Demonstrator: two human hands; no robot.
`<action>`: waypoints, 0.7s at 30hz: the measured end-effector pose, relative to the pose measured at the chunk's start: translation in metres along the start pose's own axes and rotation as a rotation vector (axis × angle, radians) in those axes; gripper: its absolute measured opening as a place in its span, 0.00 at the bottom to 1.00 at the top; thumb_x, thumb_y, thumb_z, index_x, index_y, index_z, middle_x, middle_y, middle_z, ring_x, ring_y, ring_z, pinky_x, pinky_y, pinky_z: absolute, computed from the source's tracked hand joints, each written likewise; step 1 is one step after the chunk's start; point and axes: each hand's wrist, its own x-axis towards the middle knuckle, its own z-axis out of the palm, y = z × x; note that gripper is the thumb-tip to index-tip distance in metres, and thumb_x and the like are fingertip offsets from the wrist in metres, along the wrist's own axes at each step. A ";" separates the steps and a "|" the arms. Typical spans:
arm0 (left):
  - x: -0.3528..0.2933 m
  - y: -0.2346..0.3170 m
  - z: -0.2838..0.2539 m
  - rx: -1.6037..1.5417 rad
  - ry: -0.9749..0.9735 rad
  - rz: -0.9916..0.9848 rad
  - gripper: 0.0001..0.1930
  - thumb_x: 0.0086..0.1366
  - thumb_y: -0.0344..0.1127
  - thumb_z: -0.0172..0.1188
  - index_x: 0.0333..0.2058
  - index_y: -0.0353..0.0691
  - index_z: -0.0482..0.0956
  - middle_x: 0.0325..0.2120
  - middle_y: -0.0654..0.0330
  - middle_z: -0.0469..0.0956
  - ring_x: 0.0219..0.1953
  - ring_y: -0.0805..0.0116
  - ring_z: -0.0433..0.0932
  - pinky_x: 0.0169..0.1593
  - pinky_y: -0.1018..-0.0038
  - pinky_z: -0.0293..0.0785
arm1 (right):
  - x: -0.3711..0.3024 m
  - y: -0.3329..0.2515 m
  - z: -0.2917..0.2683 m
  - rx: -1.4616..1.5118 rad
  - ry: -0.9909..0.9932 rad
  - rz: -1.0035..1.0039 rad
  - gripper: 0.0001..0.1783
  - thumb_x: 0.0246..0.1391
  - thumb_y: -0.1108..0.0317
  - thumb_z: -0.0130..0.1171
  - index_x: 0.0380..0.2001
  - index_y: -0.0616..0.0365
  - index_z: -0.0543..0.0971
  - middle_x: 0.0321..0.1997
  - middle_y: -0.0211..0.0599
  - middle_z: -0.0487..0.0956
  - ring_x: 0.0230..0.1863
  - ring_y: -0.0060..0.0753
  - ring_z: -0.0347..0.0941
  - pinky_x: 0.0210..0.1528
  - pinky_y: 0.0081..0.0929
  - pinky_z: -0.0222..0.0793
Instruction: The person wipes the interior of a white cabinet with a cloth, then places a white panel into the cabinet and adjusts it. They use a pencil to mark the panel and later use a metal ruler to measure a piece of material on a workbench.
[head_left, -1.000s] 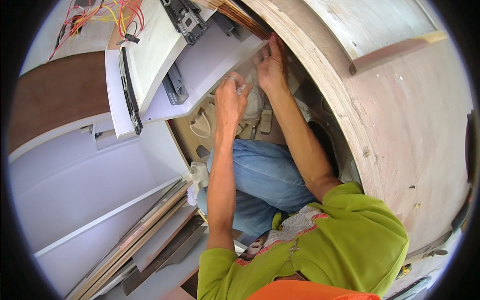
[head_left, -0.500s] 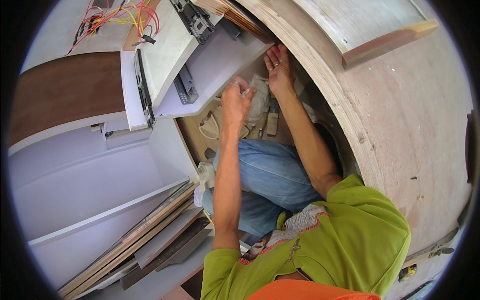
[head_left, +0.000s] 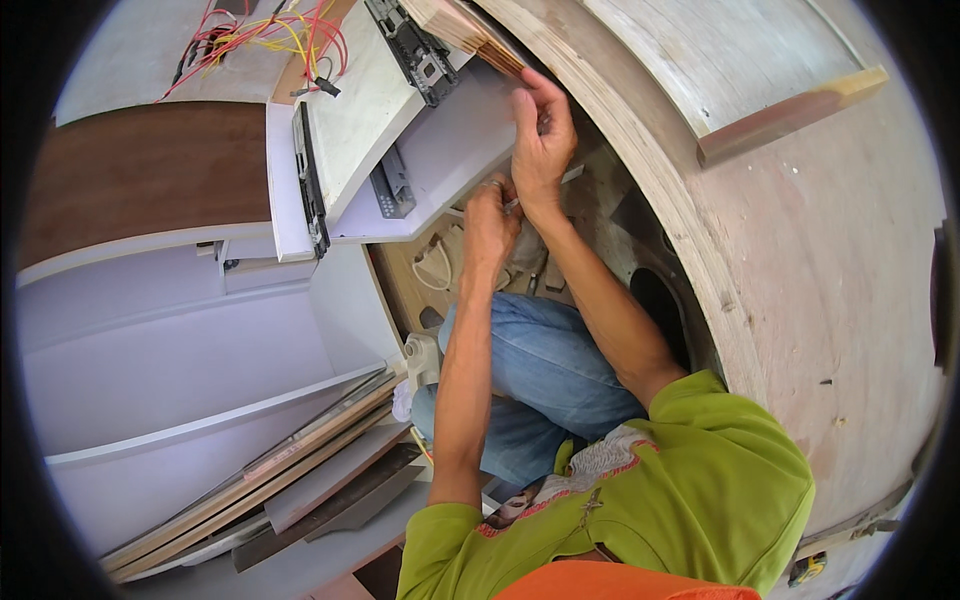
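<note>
My left hand (head_left: 490, 228) is closed, fingers curled round something thin and pale that I cannot make out. A light sliver shows beside its fingers, and a short pale strip end (head_left: 573, 174) appears beyond my right wrist. Just above it my right hand (head_left: 543, 150) is raised, palm partly turned toward me, thumb and index finger apart and the other fingers bent. Its index fingertip reaches the end of a bundle of thin brown strips (head_left: 500, 57) under the board edge. I cannot tell whether it touches them. Below both hands lie a pale strap (head_left: 433, 265) and small tools, partly hidden.
A curved plywood edge (head_left: 665, 165) runs close along my right arm. White cabinet panels with black drawer slides (head_left: 310, 180) stand at the left. Loose red and yellow wires (head_left: 265, 45) hang at the upper left. Long wooden boards (head_left: 260, 480) are stacked at the lower left.
My right hand has risen slightly and moved left, its fingers more bent. My left hand has shifted a little right and down. The whitish cloth beneath is now mostly hidden.
</note>
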 end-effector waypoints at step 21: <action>-0.003 -0.014 0.006 -0.074 0.007 0.010 0.20 0.62 0.38 0.64 0.49 0.33 0.80 0.44 0.34 0.81 0.51 0.34 0.79 0.49 0.53 0.75 | 0.020 -0.038 0.040 0.365 0.145 0.382 0.15 0.74 0.60 0.49 0.52 0.59 0.76 0.20 0.30 0.76 0.16 0.16 0.68 0.18 0.15 0.62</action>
